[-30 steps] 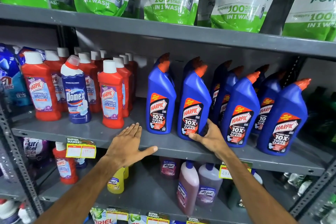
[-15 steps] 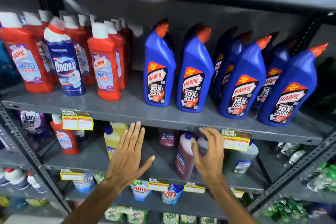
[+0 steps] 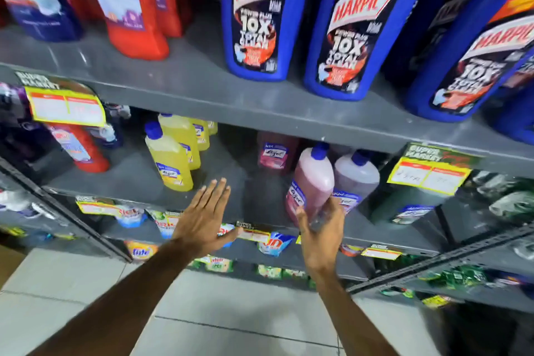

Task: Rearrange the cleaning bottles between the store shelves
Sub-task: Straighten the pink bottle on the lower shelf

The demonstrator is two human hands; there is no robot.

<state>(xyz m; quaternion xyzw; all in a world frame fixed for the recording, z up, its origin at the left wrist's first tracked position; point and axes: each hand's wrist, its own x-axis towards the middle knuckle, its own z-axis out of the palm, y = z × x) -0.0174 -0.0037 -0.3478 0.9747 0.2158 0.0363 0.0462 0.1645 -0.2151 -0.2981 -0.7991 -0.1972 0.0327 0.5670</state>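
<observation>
Our right hand (image 3: 319, 230) wraps the pink bottle (image 3: 313, 182) low; left hand (image 3: 202, 218) spread flat, empty. Risk: tilted bottle slips, or knocks the lilac bottle (image 3: 357, 179) just beside.

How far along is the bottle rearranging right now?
Nothing looks moved yet: the blue Harpic bottles stand in their row on the upper grey metal shelf. In hand: the right hand wraps the base of the pink blue-capped bottle on the lower shelf. The left hand is open, empty. Lifting and placing it remain.
</observation>
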